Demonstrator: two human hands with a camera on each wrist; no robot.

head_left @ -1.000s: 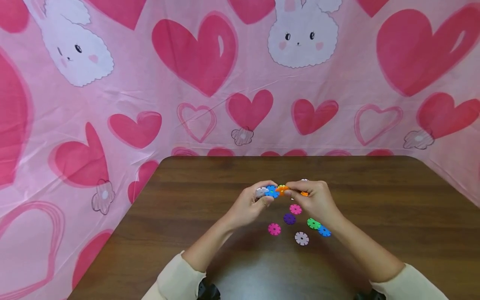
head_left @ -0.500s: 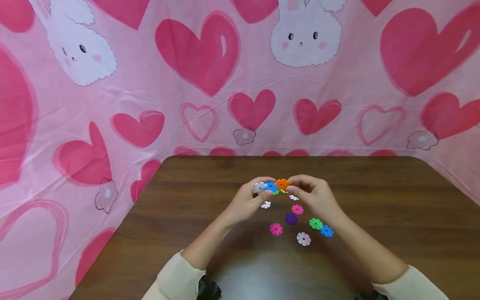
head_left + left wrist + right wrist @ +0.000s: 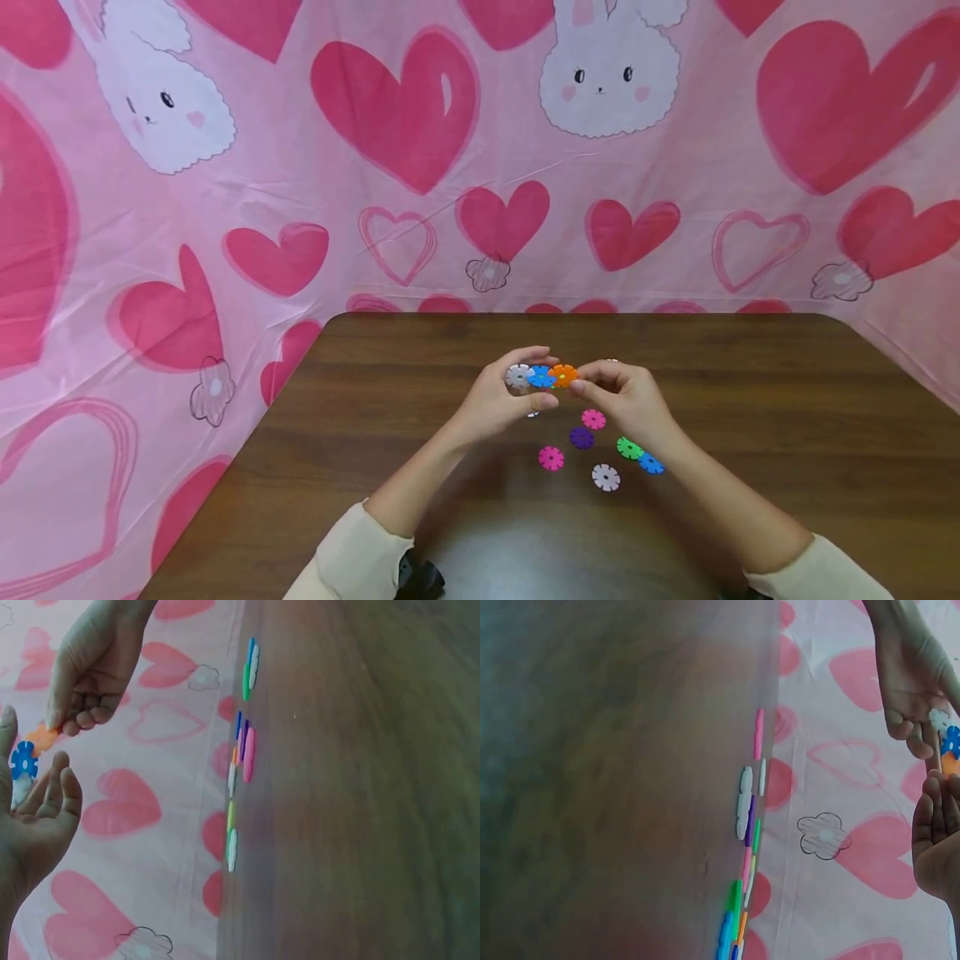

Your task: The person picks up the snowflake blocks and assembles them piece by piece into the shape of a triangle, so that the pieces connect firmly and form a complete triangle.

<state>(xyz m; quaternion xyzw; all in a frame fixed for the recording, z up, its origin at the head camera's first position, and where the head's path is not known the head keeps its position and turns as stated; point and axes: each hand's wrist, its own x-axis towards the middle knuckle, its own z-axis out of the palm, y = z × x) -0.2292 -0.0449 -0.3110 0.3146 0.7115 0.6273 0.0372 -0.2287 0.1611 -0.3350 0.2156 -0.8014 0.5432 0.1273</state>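
A short chain of notched plastic discs hangs above the table: a white disc [image 3: 517, 376], a blue disc [image 3: 540, 376] and an orange disc [image 3: 563, 376], joined edge to edge. My right hand [image 3: 633, 404] pinches the orange disc at its right edge between thumb and fingers. Around the white and blue end is my left hand [image 3: 498, 400], its thumb lowered and its fingers spread behind, apart from the discs. The left wrist view shows the same gap about the blue disc [image 3: 24, 759]. In the right wrist view the white disc [image 3: 939, 718] lies near the left palm.
Loose discs lie on the brown table [image 3: 300, 500] below the hands: pink discs [image 3: 551, 458], a purple disc [image 3: 581, 438], a white one [image 3: 606, 477], and a green disc [image 3: 630, 447] touching or overlapping a blue one [image 3: 651, 462]. Others are partly hidden by the hands. A pink heart-print cloth [image 3: 405, 167] hangs behind.
The orange disc has turned from tilted to facing the camera, in line with the blue and white ones. My left thumb and fingers have spread away from the chain; the right hand keeps its pinch.
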